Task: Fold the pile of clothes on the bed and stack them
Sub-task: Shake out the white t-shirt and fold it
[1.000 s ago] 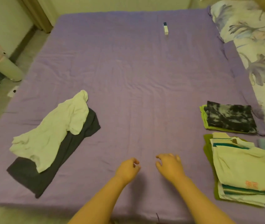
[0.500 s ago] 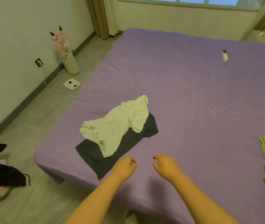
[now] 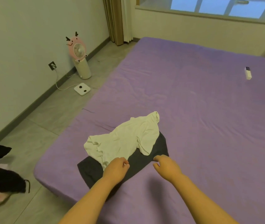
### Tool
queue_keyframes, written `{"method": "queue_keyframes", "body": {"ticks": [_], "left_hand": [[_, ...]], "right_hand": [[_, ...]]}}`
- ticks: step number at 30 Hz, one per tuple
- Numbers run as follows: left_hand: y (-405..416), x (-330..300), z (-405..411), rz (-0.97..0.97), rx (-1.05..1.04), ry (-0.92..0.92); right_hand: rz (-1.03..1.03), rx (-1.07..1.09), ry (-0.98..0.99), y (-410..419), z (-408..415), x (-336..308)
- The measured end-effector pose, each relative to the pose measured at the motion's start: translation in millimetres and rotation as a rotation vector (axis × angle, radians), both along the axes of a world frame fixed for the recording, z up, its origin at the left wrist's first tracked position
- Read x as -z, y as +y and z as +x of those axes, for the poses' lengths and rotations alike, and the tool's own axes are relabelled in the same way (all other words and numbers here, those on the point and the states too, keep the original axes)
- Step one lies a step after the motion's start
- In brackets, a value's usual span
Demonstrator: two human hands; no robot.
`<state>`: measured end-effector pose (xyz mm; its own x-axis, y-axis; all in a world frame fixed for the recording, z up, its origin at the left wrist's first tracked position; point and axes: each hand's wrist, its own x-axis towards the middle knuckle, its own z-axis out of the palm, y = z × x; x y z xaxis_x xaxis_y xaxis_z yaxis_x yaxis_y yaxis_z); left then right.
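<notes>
Purple sheet of the bed [image 3: 209,126] is carrying the last unfolded clothes near its left edge: a white shirt [image 3: 125,139] lying crumpled over a dark grey garment [image 3: 144,160]. I am reaching with both hands a little apart, left hand [image 3: 115,170] at the shirt's near hem, right hand [image 3: 167,167] over the grey cloth's edge, fingers loosely curled and holding nothing yet. I think the pick-up step is beginning, and the next move is asking me to pinch only the white shirt and lift it clear.

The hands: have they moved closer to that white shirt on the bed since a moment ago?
Yes. Both hands, left and right, have moved forward onto the dark garment, reaching the white shirt's near edge.
</notes>
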<state>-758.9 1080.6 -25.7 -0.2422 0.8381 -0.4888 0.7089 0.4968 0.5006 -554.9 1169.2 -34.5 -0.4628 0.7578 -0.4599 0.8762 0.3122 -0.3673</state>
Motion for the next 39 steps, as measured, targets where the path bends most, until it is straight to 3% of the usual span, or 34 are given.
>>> {"method": "queue_keyframes", "body": {"ticks": [11,21,26,30,36,39], "left_hand": [[131.4,45.4,-16.2,-0.037,0.054,0.007],[267.1,128.7,-17.9,-0.109,0.162,-0.051],[296.5,172.0,-15.6,-0.082,0.153,-0.058],[301.0,188.8,-11.4,-0.101,0.175,0.058],[299.8,162.5,-11.5,-0.127,-0.172,-0.215],[305.2,115.8,-5.5,-0.05,-0.389,-0.49]], "right_hand": [[-0.16,0.164,0.012,118.5,-13.1,56.7],[-0.154,0.389,0.047,212.1,-47.9,142.1],[-0.131,0.556,0.081,238.6,-62.2,189.6],[-0.116,0.65,0.091,237.6,-63.3,208.9],[-0.047,0.682,0.425,233.1,-60.7,169.9],[-0.108,0.728,0.65,231.3,-69.3,128.9]]}}
